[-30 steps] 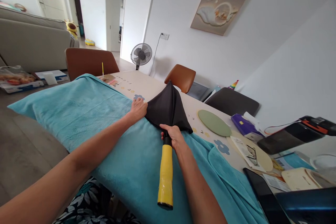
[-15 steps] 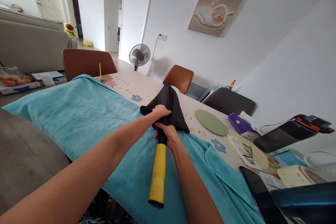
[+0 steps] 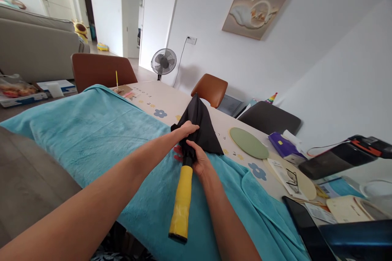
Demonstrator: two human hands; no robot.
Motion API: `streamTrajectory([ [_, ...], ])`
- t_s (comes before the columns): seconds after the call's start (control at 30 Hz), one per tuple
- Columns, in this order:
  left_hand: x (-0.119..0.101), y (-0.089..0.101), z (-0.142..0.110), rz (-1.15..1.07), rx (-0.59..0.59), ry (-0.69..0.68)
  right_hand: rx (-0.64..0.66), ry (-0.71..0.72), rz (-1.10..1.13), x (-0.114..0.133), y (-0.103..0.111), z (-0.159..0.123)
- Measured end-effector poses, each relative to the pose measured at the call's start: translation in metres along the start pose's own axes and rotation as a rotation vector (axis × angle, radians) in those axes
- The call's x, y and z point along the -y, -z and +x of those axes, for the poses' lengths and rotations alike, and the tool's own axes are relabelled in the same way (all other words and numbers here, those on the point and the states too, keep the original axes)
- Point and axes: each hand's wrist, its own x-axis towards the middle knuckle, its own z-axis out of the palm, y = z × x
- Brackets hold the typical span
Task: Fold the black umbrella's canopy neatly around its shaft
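A black umbrella [image 3: 206, 132] with a long yellow handle [image 3: 181, 202] lies over the blanket, its handle toward me and its tip pointing away. The canopy is folded in, with a loose flap spread to the right. My left hand [image 3: 189, 128] grips the gathered black cloth on the left side, thumb lying along it. Just below, my right hand [image 3: 197, 157] wraps the lower canopy and the dark shaft above the handle. Some of its fingertips show on the shaft's left side. Under both hands lies a turquoise blanket [image 3: 122, 130].
Under the blanket stands a table [image 3: 174, 102] printed with flowers. At right lie a green oval mat [image 3: 248, 142], a purple tissue box [image 3: 284, 146], glasses [image 3: 292, 177], a black bottle [image 3: 330, 159] and a dark tablet [image 3: 306, 224]. Chairs and a fan [image 3: 163, 62] stand beyond.
The left flap of the canopy has been drawn in. My right hand has closed further round the lower cloth, its fingertips now showing on the left. The handle's end has swung slightly left.
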Motion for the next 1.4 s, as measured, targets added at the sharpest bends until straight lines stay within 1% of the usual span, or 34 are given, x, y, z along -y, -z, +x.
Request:
streamTrajectory([
  [0.13, -0.005, -0.001, -0.002, 0.124, -0.032, -0.055, -0.062, -0.004, -0.002, 0.000, -0.002, 0.001],
  [0.23, 0.000, 0.004, -0.004, 0.181, -0.090, -0.084, -0.049, -0.001, 0.023, 0.003, 0.001, 0.002],
  [0.3, 0.012, 0.010, -0.005, 0.248, -0.212, -0.132, -0.039, 0.003, 0.029, 0.005, 0.002, 0.002],
  [0.37, 0.027, 0.017, -0.005, 0.392, -0.375, -0.196, -0.028, 0.003, 0.051, 0.009, 0.002, 0.000],
  [0.4, 0.035, 0.021, -0.005, 0.480, -0.435, -0.219, -0.020, -0.004, 0.074, 0.011, 0.001, -0.002],
  [0.43, 0.042, 0.024, -0.004, 0.564, -0.470, -0.235, -0.012, -0.018, 0.103, 0.014, -0.001, -0.004],
  [0.47, 0.047, 0.026, -0.003, 0.631, -0.478, -0.246, -0.002, -0.038, 0.134, 0.017, -0.002, -0.007],
  [0.53, 0.053, 0.029, -0.002, 0.687, -0.434, -0.252, 0.022, -0.077, 0.190, 0.024, -0.005, -0.013],
  [0.6, 0.053, 0.029, -0.001, 0.692, -0.406, -0.262, 0.039, -0.096, 0.233, 0.031, -0.007, -0.020],
  [0.73, 0.051, 0.025, -0.001, 0.666, -0.442, -0.271, 0.053, -0.088, 0.290, 0.037, -0.008, -0.029],
  [0.77, 0.051, 0.024, 0.000, 0.656, -0.428, -0.267, 0.055, -0.082, 0.293, 0.037, -0.008, -0.030],
  [0.87, 0.049, 0.027, 0.005, 0.623, -0.333, -0.234, 0.061, -0.065, 0.295, 0.038, -0.008, -0.031],
  [0.9, 0.047, 0.030, 0.007, 0.615, -0.314, -0.229, 0.063, -0.060, 0.292, 0.038, -0.008, -0.031],
  [0.97, 0.044, 0.037, 0.010, 0.598, -0.320, -0.220, 0.069, -0.054, 0.275, 0.039, -0.007, -0.030],
  [1.07, 0.039, 0.053, 0.011, 0.572, -0.382, -0.200, 0.083, -0.068, 0.254, 0.041, -0.006, -0.030],
  [1.13, 0.040, 0.066, 0.009, 0.559, -0.421, -0.247, 0.080, -0.074, 0.273, 0.041, -0.006, -0.030],
  [1.17, 0.041, 0.072, 0.007, 0.563, -0.415, -0.299, 0.075, -0.072, 0.284, 0.040, -0.007, -0.030],
  [1.2, 0.042, 0.076, 0.006, 0.578, -0.382, -0.359, 0.069, -0.067, 0.288, 0.039, -0.007, -0.031],
  [1.23, 0.044, 0.079, 0.004, 0.604, -0.320, -0.416, 0.062, -0.058, 0.286, 0.037, -0.008, -0.031],
  [1.3, 0.046, 0.078, 0.003, 0.664, -0.154, -0.473, 0.058, -0.052, 0.261, 0.035, -0.011, -0.031],
  [1.37, 0.044, 0.067, 0.002, 0.688, -0.040, -0.470, 0.062, -0.068, 0.242, 0.034, -0.015, -0.033],
  [1.4, 0.042, 0.059, 0.002, 0.679, -0.020, -0.456, 0.065, -0.080, 0.241, 0.034, -0.018, -0.035],
])
